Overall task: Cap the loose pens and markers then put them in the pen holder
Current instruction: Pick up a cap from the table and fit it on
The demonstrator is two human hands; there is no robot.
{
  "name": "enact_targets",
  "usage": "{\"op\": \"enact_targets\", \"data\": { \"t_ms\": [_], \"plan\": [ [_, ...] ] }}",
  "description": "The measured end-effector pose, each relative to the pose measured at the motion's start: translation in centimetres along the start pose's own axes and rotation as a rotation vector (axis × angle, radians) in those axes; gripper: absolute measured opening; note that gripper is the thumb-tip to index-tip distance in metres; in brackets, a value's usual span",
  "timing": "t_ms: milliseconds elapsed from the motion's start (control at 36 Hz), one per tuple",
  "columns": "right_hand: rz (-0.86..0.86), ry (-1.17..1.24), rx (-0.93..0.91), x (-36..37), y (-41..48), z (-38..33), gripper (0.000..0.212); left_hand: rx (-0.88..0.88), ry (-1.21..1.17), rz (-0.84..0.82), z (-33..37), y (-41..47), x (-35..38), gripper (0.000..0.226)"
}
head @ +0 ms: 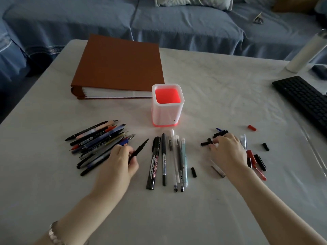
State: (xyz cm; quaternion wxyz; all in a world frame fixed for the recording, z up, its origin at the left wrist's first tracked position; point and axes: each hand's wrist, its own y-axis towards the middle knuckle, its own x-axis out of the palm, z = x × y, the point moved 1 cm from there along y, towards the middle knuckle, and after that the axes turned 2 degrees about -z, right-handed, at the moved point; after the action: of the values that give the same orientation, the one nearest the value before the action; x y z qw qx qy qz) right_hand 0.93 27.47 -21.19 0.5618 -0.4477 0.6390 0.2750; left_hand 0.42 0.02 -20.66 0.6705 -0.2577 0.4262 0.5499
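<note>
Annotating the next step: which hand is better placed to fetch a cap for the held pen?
Right. The right hand touches the black caps; the left hand grips the uncapped black pen.

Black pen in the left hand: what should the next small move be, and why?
The left hand grips the black pen with its tip bare, and the right hand touches the loose black caps. So the next move is probably to pinch one matching cap and bring it to the pen's tip.
</note>
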Motion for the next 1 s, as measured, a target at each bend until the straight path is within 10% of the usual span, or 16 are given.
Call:
{"op": "enact_targets", "data": {
  "t_ms": [139, 528, 1000],
  "plan": [
    [0.069, 0.060, -0.026, 0.7, -0.3, 0.3, 0.026, -0.046, -0.210, -0.013, 2.2, -0.2, -1.2, 0.007],
    [-0.174, 1.251, -0.080, -4.0, -6.7, -2.7, 0.019, -0.038, -0.731, -0.164, 4.4, -0.6, -2.0, 0.012],
    [-0.222, 1.235, -0.236, -4.9, -8.1, -3.7, 0.021, 0.027, -0.705, -0.249, 5.4, -1.4, -2.9, 0.019]
  ]
}}
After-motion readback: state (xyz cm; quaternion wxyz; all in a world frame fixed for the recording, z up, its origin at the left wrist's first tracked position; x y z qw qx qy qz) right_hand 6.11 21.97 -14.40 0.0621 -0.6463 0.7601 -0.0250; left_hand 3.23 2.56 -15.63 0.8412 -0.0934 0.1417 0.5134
